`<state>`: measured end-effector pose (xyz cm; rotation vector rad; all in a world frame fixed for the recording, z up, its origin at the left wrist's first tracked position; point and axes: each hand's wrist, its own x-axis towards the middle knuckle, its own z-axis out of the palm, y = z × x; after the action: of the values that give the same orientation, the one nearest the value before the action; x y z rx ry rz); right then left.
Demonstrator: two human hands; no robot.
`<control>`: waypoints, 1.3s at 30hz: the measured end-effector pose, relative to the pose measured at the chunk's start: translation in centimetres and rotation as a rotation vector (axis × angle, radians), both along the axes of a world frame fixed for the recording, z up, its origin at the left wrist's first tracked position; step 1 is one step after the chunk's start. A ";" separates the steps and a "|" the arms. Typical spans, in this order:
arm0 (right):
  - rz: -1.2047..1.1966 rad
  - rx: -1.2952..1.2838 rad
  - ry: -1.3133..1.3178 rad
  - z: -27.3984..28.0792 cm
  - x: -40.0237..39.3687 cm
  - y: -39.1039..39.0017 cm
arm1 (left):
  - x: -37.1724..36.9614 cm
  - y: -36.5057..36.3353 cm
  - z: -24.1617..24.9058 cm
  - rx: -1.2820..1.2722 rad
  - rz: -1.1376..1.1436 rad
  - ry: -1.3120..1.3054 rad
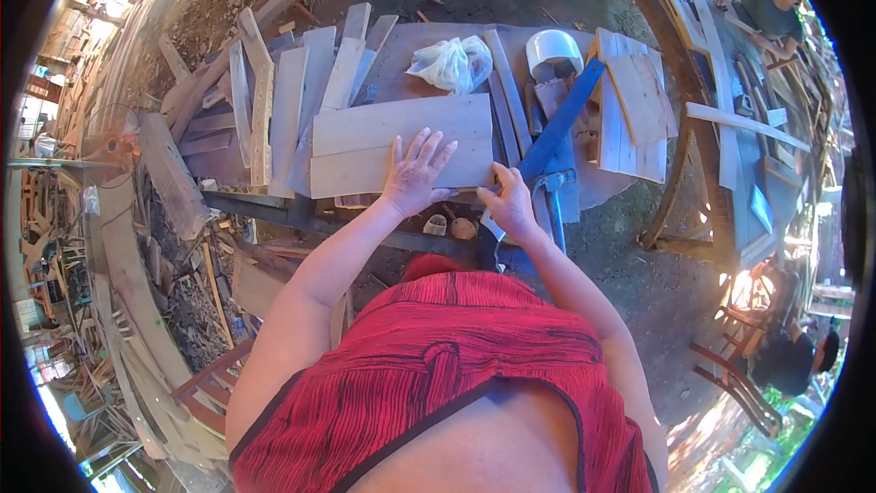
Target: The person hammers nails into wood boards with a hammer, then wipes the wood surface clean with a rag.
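Note:
A panel of two pale boards laid edge to edge lies crosswise on the workbench in front of me. My left hand rests flat on its lower board, fingers spread. At the panel's lower right corner is my right hand, its thumb and fingers curled together at the edge; whatever is between them is too small to make out. Just right of that hand lies a hammer with a blue handle. A long dark-blue strip slants up and right beyond it.
Behind the panel are a white plastic bag and a rounded white container. Several loose planks lie left. More joined boards lie right. Another person is at the far right, near a wood-covered bench.

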<state>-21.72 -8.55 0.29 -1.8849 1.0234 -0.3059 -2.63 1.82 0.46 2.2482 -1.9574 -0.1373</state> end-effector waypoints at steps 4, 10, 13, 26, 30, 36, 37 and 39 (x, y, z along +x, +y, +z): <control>0.050 -0.079 -0.025 -1.2 -1.0 -1.5 | -0.1 0.1 -0.6 -0.008 -0.013 -0.051; -0.093 0.061 -0.165 0.4 -5.3 -4.1 | 0.0 0.1 -1.0 -0.023 -0.012 -0.079; -0.099 0.043 -0.128 0.7 -7.6 -2.3 | -0.1 0.2 -1.0 -0.025 -0.010 -0.087; 0.032 -0.142 0.104 -2.6 -9.0 1.9 | 0.0 0.1 -1.1 -0.038 -0.018 -0.076; -0.042 -0.220 -0.011 -3.0 -9.4 0.8 | 0.0 0.1 -1.2 -0.030 -0.010 -0.071; -0.072 -0.102 -0.110 0.1 -6.6 -3.3 | 0.0 0.1 -0.9 0.003 -0.010 -0.078; -0.077 -0.134 -0.094 0.8 -5.4 -4.6 | 0.0 0.1 -0.9 -0.002 -0.011 -0.059; -0.026 -0.243 -0.119 2.3 -2.8 -7.4 | 0.1 0.1 -1.1 -0.016 -0.002 -0.049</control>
<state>-24.50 -15.92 2.60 -2.0429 0.9656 -0.5731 -2.53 1.90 -0.61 2.2609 -1.9773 -0.0681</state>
